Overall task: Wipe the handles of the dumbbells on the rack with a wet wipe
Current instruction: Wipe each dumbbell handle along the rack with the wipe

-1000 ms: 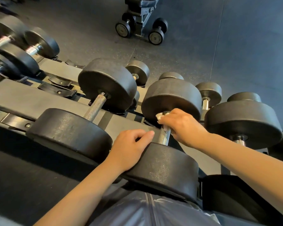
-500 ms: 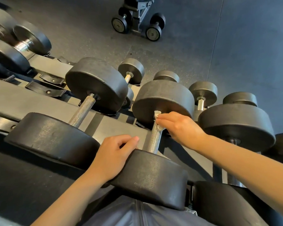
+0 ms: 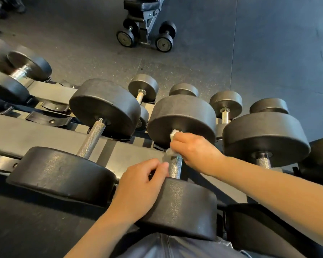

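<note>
Right hand has its fingers curled round a crumpled wet wipe at the far end of the middle dumbbell's knurled handle on the rack. Left hand rests loosely curled on the near head, grasping nothing. Judged: dumbbell heavy and rigid; wipe soft, best wrapped round the handle.

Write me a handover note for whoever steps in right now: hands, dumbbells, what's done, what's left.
Right hand: grips the wipe around the far end of the middle dumbbell's handle.
Left hand: rests on that dumbbell's near head, steadying it.
Done: cannot tell from this view which handles are already wiped.
Left: the bare near part of this handle, then the left dumbbell's handle and the right one's; smaller dumbbells sit on a lower tier.
</note>
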